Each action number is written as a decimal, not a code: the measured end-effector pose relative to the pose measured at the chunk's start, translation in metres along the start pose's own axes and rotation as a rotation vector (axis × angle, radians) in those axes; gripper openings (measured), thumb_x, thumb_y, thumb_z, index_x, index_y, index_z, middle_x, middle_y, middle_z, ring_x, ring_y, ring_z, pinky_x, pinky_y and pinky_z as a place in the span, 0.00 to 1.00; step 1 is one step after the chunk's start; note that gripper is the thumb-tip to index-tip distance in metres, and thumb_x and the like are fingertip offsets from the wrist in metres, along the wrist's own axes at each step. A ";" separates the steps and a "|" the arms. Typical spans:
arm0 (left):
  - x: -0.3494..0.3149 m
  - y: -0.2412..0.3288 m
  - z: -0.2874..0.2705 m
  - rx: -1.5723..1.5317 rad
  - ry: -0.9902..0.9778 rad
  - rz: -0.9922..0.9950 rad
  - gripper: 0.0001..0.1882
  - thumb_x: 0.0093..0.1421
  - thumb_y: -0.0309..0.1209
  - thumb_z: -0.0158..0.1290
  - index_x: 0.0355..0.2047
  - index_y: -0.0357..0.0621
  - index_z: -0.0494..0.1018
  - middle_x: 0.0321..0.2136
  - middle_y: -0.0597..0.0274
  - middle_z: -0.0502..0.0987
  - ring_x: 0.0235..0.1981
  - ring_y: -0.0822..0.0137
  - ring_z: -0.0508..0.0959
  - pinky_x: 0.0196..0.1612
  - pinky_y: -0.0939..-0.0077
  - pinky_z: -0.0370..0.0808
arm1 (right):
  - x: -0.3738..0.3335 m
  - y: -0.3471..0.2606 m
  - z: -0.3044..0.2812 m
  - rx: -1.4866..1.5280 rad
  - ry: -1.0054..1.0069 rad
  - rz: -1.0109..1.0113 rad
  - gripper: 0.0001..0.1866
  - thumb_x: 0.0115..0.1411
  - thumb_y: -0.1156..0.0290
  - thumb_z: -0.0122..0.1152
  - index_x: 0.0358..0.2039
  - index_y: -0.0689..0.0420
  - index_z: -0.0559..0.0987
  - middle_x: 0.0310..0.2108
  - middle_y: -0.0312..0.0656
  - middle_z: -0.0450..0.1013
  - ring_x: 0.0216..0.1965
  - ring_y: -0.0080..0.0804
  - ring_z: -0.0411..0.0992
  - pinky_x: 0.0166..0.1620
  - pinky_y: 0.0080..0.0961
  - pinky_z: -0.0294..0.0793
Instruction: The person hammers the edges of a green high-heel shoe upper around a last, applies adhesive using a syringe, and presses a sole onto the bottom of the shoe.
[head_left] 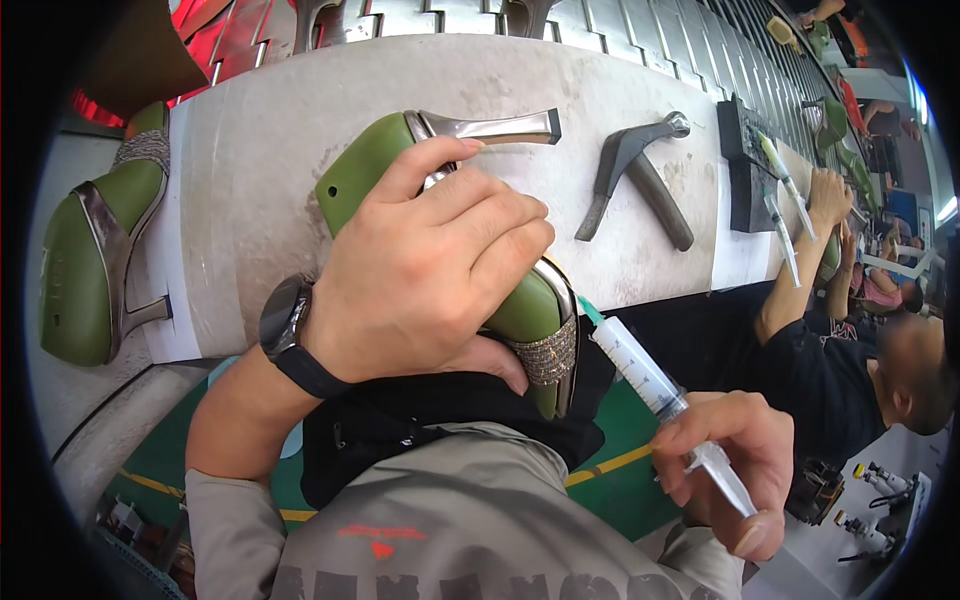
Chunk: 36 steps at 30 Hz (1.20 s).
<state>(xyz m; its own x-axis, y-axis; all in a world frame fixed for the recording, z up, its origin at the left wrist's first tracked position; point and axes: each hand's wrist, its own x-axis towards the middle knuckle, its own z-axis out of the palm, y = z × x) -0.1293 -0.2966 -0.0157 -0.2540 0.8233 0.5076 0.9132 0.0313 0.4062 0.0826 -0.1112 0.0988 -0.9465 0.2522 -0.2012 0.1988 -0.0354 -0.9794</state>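
Observation:
My left hand (430, 262), with a black watch (287, 318) on its wrist, is closed around a high-heeled shoe (535, 305) built on a green plastic last (365, 165). The shoe lies on its side, its metallic heel (500, 126) pointing right and its glittery woven strap (547, 357) toward me. In my right hand (735, 460) is a clear syringe (638, 368), with the thumb at the plunger end. Its green tip meets or nearly meets the edge of the sole beside the strap. My left hand hides the shoe's middle.
A hammer (645, 170) lies right of the shoe on the pale worktable (270, 130). Beyond it stands a black block (745, 165), with two more syringes (782, 225) nearby. Another green-lasted shoe (95, 250) rests at left. A co-worker (830, 350) sits at right, alongside a metal slat conveyor (660, 35).

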 end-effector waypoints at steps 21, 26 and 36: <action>0.000 -0.002 0.001 0.017 0.010 0.020 0.48 0.38 0.67 0.68 0.49 0.40 0.77 0.48 0.58 0.83 0.48 0.54 0.82 0.65 0.46 0.69 | -0.022 0.005 -0.002 -0.112 -0.066 -0.123 0.46 0.56 0.32 0.67 0.40 0.74 0.80 0.23 0.46 0.77 0.16 0.24 0.73 0.20 0.18 0.73; 0.002 -0.001 0.000 0.026 -0.014 0.019 0.48 0.38 0.67 0.68 0.48 0.40 0.77 0.48 0.57 0.83 0.49 0.54 0.82 0.65 0.46 0.69 | -0.021 -0.001 -0.008 -0.099 -0.111 -0.059 0.47 0.58 0.30 0.66 0.42 0.74 0.80 0.24 0.49 0.78 0.16 0.25 0.74 0.21 0.20 0.75; 0.002 0.008 -0.006 0.055 -0.036 0.013 0.51 0.34 0.69 0.69 0.47 0.39 0.78 0.46 0.56 0.83 0.49 0.54 0.82 0.66 0.48 0.67 | 0.077 0.024 -0.116 0.297 0.395 -0.213 0.40 0.74 0.41 0.40 0.61 0.70 0.75 0.32 0.48 0.78 0.21 0.29 0.71 0.26 0.21 0.68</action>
<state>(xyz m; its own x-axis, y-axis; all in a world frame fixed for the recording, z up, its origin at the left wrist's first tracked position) -0.1245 -0.2979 -0.0063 -0.2316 0.8437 0.4843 0.9328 0.0512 0.3569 0.0442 0.0192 0.0617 -0.7790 0.6262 -0.0316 -0.1222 -0.2010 -0.9719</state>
